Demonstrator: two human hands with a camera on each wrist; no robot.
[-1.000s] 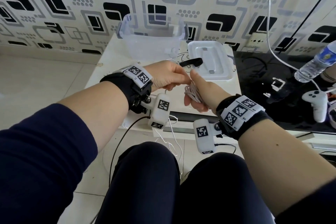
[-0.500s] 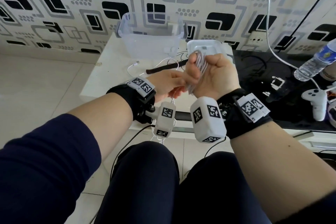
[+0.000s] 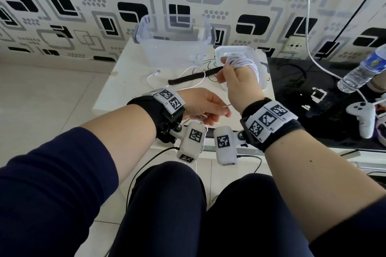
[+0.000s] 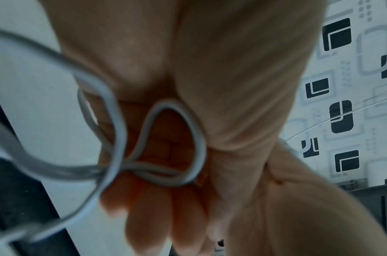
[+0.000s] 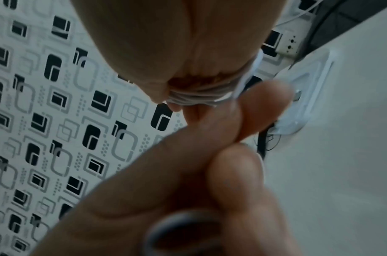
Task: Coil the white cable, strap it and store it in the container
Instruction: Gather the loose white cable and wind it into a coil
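Note:
My right hand [image 3: 238, 81] is raised over the white lid [image 3: 260, 56] and has the white cable's coil [image 3: 240, 61] wound round its fingers; the right wrist view shows the turns [image 5: 201, 98] pressed under the thumb. Lower and nearer, my left hand [image 3: 208, 112] grips a loose stretch of the same cable, which loops [image 4: 162, 166] across its curled fingers. The cable's free plug end [image 3: 157, 72] lies on the white table [image 3: 117, 89]. A black strap [image 3: 192, 76] lies flat beside it. The clear container [image 3: 173, 48] stands open at the table's back.
To the right is a black glass surface [image 3: 302, 94] with a water bottle [image 3: 363, 69] and a white game controller [image 3: 363, 115]. Another white cord [image 3: 309, 16] hangs down the patterned wall near a socket [image 3: 294, 45]. My knees are just below the table's near edge.
My right hand has lifted the coil up and back, over the lid. My left hand has dropped toward the near table edge, drawing the cable. The strap now lies on the table.

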